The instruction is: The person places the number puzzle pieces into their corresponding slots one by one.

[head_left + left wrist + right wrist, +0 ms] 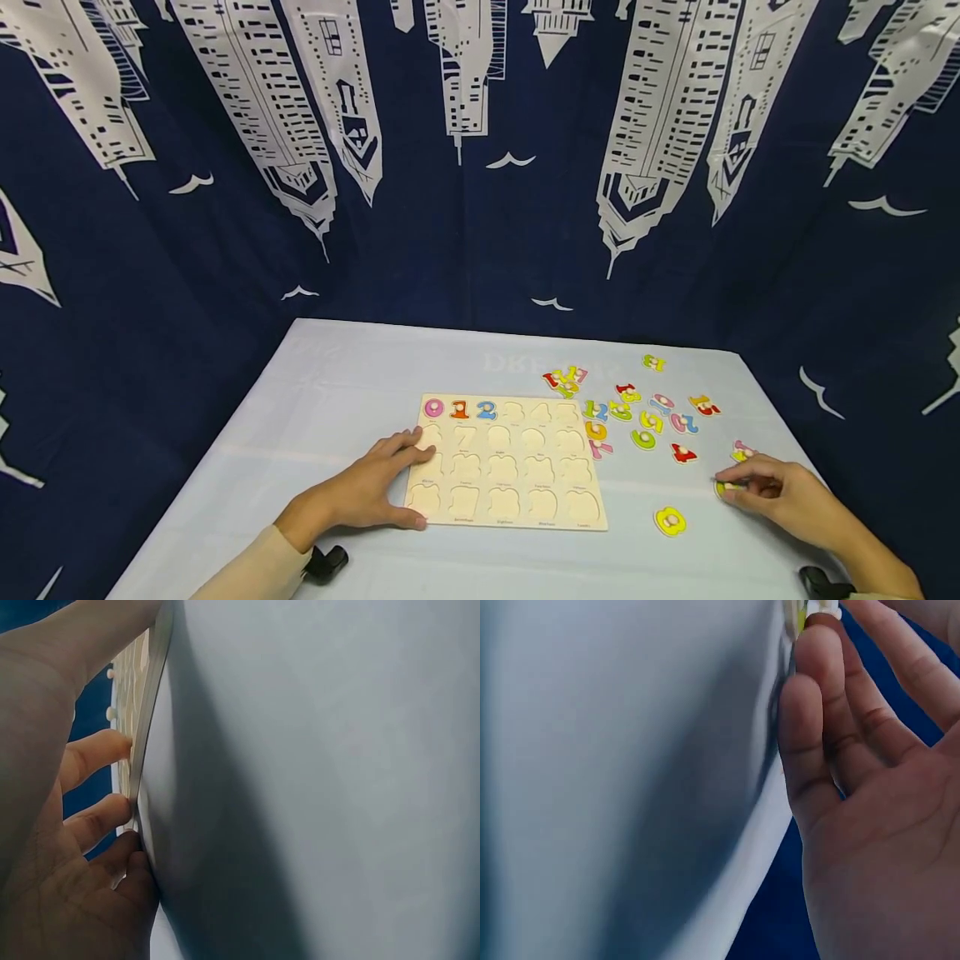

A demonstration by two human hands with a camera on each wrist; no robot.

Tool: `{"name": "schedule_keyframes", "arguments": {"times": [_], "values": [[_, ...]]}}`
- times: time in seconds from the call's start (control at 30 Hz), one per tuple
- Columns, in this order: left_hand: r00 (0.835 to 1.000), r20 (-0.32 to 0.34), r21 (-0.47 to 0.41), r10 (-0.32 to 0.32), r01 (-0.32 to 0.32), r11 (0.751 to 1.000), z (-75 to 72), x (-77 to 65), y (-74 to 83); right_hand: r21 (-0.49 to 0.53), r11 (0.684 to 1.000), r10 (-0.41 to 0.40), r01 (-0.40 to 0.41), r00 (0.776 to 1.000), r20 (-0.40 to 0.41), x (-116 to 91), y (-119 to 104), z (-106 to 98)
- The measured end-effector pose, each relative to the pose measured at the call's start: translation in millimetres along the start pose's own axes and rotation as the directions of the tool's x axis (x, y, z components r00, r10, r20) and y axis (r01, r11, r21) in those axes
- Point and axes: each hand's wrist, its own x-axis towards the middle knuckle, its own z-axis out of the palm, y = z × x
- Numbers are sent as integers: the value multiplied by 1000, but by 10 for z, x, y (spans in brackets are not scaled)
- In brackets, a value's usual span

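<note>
A light wooden number puzzle board [483, 500] lies on the table, with a pink 0 [433, 407], a red 1 [460, 409] and a blue 2 [487, 409] in its top row. My left hand [360, 483] rests along the board's left edge, fingers spread over the rim and thumb at the near corner. From the left wrist, fingertips show against the board's edge [154, 675]. On the right side, my right hand [787, 497] pinches a yellow-green number piece [722, 489] between thumb and fingers, low over the table. Its digit is mostly hidden by the fingers.
Several loose number pieces lie right of the board, among them a yellow 8-like piece [670, 522], a red 4 [683, 453] and a pink-and-yellow piece [742, 451] just beyond the right hand. A small overlapping pile [566, 382] sits behind the board. Dark patterned cloth [465, 233] hangs behind the table.
</note>
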Motion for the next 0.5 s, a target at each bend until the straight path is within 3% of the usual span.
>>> {"name": "schedule_keyframes", "arguments": {"times": [0.23, 0.5], "values": [[1000, -6, -1, 0, 0, 1000, 4, -5, -14, 31, 999, -8, 7, 1000, 23, 13, 85, -9], [1000, -1, 6, 3, -3, 1000, 10, -10, -16, -31, 999, -12, 13, 1000, 16, 49, 62, 7]]}}
